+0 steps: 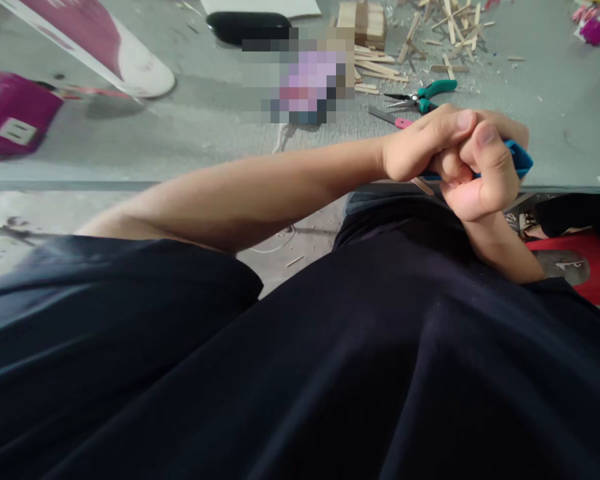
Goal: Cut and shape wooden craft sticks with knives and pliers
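My left hand (433, 143) and my right hand (490, 170) are pressed together over the table's front edge. Both are closed around a blue object (520, 160), whose end pokes out on the right; most of it is hidden by my fingers. A thin wooden stick (423, 186) sticks out below my left hand. Just behind my hands lie pliers with green handles (424, 99) and a flat metal tool with a pink part (390, 118).
Wooden sticks (460, 23) lie scattered at the back of the grey table (205, 140), beside a bundle of sticks (363, 27). A black case (250, 27), a blurred-out device (310, 87), a white and pink object (105, 40) and a purple object (17, 113) stand leftward. Below right is a red stool (597, 267).
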`<state>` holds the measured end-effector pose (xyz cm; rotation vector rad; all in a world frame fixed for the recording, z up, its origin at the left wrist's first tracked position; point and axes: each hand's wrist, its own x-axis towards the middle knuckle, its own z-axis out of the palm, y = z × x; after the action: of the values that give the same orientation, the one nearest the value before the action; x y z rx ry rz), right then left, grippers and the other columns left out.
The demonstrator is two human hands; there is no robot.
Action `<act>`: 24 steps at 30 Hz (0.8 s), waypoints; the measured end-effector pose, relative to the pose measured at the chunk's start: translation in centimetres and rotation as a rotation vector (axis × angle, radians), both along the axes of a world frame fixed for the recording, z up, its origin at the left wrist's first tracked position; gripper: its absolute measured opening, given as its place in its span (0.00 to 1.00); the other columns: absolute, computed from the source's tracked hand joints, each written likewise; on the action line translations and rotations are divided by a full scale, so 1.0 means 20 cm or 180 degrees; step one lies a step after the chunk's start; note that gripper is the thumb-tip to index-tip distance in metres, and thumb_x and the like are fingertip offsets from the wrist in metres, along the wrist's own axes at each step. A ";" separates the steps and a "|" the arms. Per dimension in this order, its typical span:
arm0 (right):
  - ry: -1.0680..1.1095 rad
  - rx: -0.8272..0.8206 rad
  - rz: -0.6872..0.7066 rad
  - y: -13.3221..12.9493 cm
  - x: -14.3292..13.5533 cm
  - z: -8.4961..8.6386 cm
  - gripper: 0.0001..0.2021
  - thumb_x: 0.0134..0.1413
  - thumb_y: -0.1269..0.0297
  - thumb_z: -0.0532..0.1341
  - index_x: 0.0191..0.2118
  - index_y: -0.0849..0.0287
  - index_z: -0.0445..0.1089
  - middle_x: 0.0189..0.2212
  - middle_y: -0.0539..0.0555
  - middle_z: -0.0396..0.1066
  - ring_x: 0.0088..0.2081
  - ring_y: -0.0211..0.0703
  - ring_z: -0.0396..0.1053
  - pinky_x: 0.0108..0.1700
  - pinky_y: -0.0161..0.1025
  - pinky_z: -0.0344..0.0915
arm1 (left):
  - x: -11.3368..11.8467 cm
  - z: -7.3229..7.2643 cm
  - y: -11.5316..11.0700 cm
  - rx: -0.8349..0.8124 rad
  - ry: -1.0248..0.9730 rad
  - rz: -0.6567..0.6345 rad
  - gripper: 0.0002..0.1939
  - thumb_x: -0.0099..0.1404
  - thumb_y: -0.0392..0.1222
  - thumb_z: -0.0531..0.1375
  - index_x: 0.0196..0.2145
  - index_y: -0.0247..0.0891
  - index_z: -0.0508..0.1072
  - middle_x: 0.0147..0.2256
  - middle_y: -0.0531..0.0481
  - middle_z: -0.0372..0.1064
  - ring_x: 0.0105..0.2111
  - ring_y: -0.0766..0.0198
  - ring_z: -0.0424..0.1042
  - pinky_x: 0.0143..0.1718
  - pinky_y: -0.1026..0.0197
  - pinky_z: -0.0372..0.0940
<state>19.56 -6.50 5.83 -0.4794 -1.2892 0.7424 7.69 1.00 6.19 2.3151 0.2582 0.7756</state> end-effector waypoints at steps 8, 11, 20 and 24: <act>0.0015 0.0475 0.0646 0.03 0.03 -0.04 0.38 0.67 0.37 0.69 0.21 0.50 0.45 0.13 0.41 0.37 0.15 0.34 0.33 0.19 0.46 0.37 | -0.37 -0.23 -0.27 0.1096 0.0422 0.2202 0.46 0.76 0.84 0.56 0.70 0.45 0.79 0.67 0.32 0.82 0.69 0.33 0.80 0.75 0.31 0.69; 0.0018 0.0675 0.0788 0.00 0.05 -0.04 0.41 0.64 0.31 0.71 0.20 0.50 0.44 0.11 0.41 0.34 0.14 0.33 0.32 0.17 0.46 0.35 | -0.38 -0.49 -0.36 0.1338 0.0566 0.2598 0.45 0.76 0.80 0.61 0.74 0.44 0.77 0.73 0.30 0.79 0.74 0.30 0.78 0.77 0.29 0.66; 0.0398 0.1013 0.0324 -0.03 0.08 -0.14 0.33 0.77 0.42 0.62 0.26 0.51 0.46 0.14 0.40 0.39 0.14 0.33 0.36 0.22 0.41 0.47 | -0.29 -0.77 -0.24 0.1561 0.0341 0.3335 0.29 0.82 0.71 0.57 0.65 0.56 0.85 0.64 0.41 0.87 0.65 0.36 0.87 0.58 0.31 0.72; 0.0746 0.1115 -0.0346 0.01 0.06 -0.24 0.34 0.81 0.39 0.58 0.28 0.53 0.43 0.14 0.38 0.34 0.12 0.31 0.34 0.21 0.38 0.49 | -0.29 -0.78 -0.24 0.1525 0.0391 0.3356 0.33 0.81 0.75 0.55 0.65 0.55 0.83 0.64 0.41 0.87 0.66 0.36 0.86 0.59 0.32 0.72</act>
<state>20.70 -6.38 1.09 -0.1706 -1.1327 0.4532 1.90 -3.72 -9.35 2.5914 1.5733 1.2760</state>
